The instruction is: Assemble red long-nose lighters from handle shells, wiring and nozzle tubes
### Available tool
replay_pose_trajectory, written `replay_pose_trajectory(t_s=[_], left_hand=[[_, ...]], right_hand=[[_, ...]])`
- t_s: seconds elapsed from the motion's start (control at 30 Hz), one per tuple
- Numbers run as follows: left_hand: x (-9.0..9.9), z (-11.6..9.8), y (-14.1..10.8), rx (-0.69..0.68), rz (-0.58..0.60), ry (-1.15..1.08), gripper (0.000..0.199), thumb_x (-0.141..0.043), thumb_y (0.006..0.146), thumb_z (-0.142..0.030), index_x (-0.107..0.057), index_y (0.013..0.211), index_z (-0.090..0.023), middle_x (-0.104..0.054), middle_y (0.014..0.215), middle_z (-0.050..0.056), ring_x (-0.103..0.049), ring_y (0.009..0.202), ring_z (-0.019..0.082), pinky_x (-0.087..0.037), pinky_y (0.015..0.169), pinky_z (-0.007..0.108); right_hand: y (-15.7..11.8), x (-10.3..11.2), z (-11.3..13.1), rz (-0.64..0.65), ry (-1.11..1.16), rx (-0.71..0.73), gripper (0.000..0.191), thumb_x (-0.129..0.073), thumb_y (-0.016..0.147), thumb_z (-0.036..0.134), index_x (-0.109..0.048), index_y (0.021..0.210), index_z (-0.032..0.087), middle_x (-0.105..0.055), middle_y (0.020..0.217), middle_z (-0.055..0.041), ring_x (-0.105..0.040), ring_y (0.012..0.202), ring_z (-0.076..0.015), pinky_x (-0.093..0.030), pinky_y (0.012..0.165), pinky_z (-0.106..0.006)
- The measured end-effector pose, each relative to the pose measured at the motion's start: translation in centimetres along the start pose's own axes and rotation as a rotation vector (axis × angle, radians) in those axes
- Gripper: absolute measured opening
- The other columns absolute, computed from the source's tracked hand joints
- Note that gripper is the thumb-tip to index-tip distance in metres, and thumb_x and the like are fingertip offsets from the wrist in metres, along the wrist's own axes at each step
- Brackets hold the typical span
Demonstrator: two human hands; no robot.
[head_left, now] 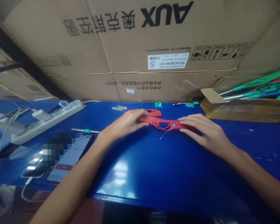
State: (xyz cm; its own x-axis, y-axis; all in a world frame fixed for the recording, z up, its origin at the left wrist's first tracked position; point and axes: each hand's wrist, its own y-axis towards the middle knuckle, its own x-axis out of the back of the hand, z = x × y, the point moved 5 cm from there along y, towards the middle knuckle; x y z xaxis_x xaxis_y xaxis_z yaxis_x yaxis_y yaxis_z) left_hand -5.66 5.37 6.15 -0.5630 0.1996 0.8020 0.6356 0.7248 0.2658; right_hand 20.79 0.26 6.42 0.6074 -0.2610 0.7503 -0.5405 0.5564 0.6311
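Observation:
A red long-nosed lighter casing [158, 122] with a trigger loop and a small green piece is held just above the blue table [140, 161]. My left hand [130, 122] pinches its left end between thumb and fingers. At its right end, my right hand [205, 129] is closed round the casing, fingers on top and thumb below. Behind it, close to my left fingers, is a second red casing part [156, 113]; whether it touches them I cannot tell. A thin metal pin [163, 135] shows below the trigger loop.
Small green plastic parts [158, 105] and clear pieces [119, 108] lie at the back. An open carton [242, 110] at right holds lighters with metal tubes. At left are a power strip [49, 119], a phone [70, 158] and a metal tube [78, 130]. A large cardboard box [130, 56] stands behind.

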Motion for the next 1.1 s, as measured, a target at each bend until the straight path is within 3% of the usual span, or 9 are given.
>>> replay_pose_trajectory(t_s=[0.4,0.57,0.77,0.87,0.97,1.1], left_hand=[[0.0,-0.3,-0.2,-0.044,-0.063,0.161,0.038,-0.062,0.097,-0.045,-0.063,0.125,-0.02,-0.071,0.118,0.01,-0.068,0.099,0.023,-0.051,0.085,0.035],[-0.5,0.2,-0.1,-0.022,-0.029,0.205,0.054,-0.06,0.098,-0.044,-0.049,0.147,-0.022,-0.067,0.128,0.012,-0.065,0.109,0.027,-0.05,0.092,0.04],[-1.8,0.1,0.3,-0.1,0.104,0.249,0.032,-0.064,0.096,-0.04,-0.069,0.119,-0.018,-0.068,0.124,0.012,-0.058,0.117,0.029,-0.043,0.104,0.045],[-1.9,0.4,0.2,-0.09,0.106,0.273,0.05,-0.068,0.091,-0.052,-0.065,0.126,-0.017,-0.062,0.135,0.014,-0.053,0.126,0.031,-0.041,0.108,0.047],[-1.3,1.5,0.0,-0.04,0.026,0.321,0.066,-0.062,0.093,-0.057,-0.051,0.143,-0.014,-0.058,0.138,0.016,-0.053,0.124,0.031,-0.043,0.107,0.047],[-0.9,3.6,-0.2,0.044,0.002,0.464,0.041,-0.058,0.099,-0.042,-0.064,0.129,-0.014,-0.058,0.136,0.016,-0.052,0.124,0.031,-0.045,0.105,0.046]], right_hand=[[-0.2,0.0,-0.2,-0.005,-0.028,0.017,0.024,-0.066,0.095,0.024,-0.066,0.119,0.025,-0.074,0.114,-0.0066,-0.068,0.107,-0.0247,-0.055,0.096,-0.046],[-0.1,-0.2,-0.1,0.02,0.0,0.019,0.022,-0.065,0.095,0.022,-0.066,0.117,0.022,-0.074,0.112,-0.0074,-0.067,0.106,-0.0244,-0.056,0.094,-0.045],[-0.5,-1.1,-0.2,0.113,0.1,0.036,0.021,-0.065,0.095,0.022,-0.069,0.116,0.023,-0.074,0.114,-0.0066,-0.067,0.107,-0.0234,-0.057,0.093,-0.041],[-0.8,-1.3,-0.5,0.121,0.118,0.047,0.023,-0.065,0.095,0.022,-0.069,0.118,0.022,-0.074,0.116,-0.0069,-0.067,0.108,-0.0229,-0.056,0.095,-0.04],[-1.0,-1.5,-0.8,0.141,0.121,0.051,0.024,-0.065,0.095,0.022,-0.068,0.12,0.022,-0.073,0.118,-0.0072,-0.065,0.11,-0.0225,-0.055,0.096,-0.04],[-1.0,-1.8,-0.9,0.189,0.141,0.052,0.022,-0.063,0.096,0.022,-0.068,0.118,0.022,-0.072,0.117,-0.0065,-0.065,0.11,-0.0216,-0.055,0.095,-0.038]])
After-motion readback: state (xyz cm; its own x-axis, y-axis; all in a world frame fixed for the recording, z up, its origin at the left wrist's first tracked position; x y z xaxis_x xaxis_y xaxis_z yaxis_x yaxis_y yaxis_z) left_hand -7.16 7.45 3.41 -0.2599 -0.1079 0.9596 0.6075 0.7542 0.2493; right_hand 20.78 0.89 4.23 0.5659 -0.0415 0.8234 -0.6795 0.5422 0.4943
